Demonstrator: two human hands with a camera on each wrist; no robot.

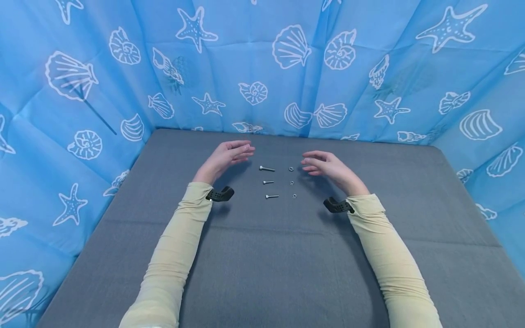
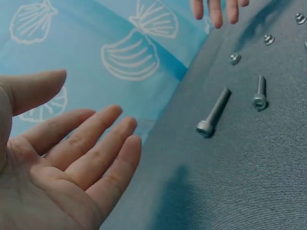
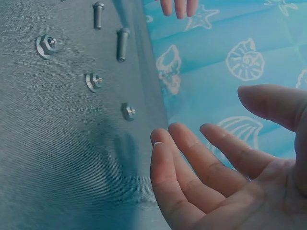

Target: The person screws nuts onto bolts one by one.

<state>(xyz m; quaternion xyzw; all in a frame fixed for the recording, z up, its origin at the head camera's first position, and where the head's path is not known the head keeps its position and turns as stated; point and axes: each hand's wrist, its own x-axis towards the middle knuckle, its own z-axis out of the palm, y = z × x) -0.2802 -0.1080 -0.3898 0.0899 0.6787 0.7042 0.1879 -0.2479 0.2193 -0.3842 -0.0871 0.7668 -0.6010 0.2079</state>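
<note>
Your left hand (image 1: 224,157) is open, fingers loosely extended and gripping nothing, raised over the grey cloth-covered desk (image 1: 262,273). Your right hand (image 1: 329,168) is likewise open and holds nothing. Clock directions follow the head view, 12 o'clock pointing away from you.

Between your hands a column runs roughly from 12 to 6 o'clock: the longest cap screw (image 1: 267,168), the shortest cap screw (image 1: 268,182) and the medium cap screw (image 1: 272,197), all lying on their sides. From your left hand, the longest cap screw lies between 3 and 4 o'clock, near the fingertips but apart. Its long axis runs from the head at 9 o'clock to the tip just past 3; the other two lie close to the same 9-to-3 line. All three heads therefore face your left side.

A second column stands on the 3 o'clock side: the far flange nut (image 1: 291,169), the middle flange nut (image 1: 292,183) and the near flange nut (image 1: 294,196). The far flange nut lies at about 9 o'clock from your right hand, near and untouched.

On assessment, any reach turns on this: your left hand is nearer the screws, your right hand nearer the nuts, and a pinch closing along the 12-to-6 line should suit a screw's shank
</note>
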